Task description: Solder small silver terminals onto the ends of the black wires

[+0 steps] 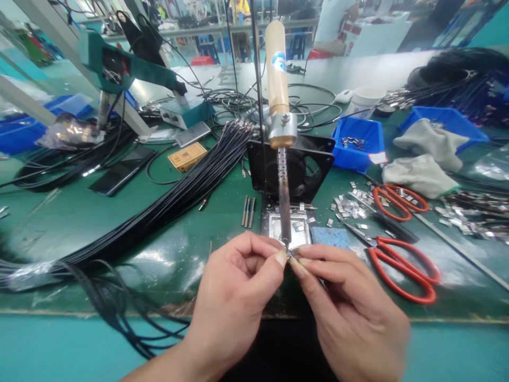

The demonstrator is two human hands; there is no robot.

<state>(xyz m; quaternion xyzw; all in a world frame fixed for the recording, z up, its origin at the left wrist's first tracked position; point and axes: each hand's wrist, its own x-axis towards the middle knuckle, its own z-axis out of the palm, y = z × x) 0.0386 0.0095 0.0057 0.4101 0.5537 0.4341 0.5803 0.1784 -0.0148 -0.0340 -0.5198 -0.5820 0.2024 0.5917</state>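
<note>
My left hand and my right hand meet in front of me, thumbs and fingers pinched together. Between their fingertips shows a tiny shiny piece, too small to name and mostly covered. Right above it is the lower end of a soldering iron, clamped upright with its wooden handle on top. Whether the tip touches the piece I cannot tell. Just behind the fingertips lie a metal tray with small connector pieces and a blue sponge.
A bundle of black cables crosses the left side. To the right lie two orange-handled scissors, loose connectors, gloves and a blue bin. A black fan stands behind the iron; a phone lies left.
</note>
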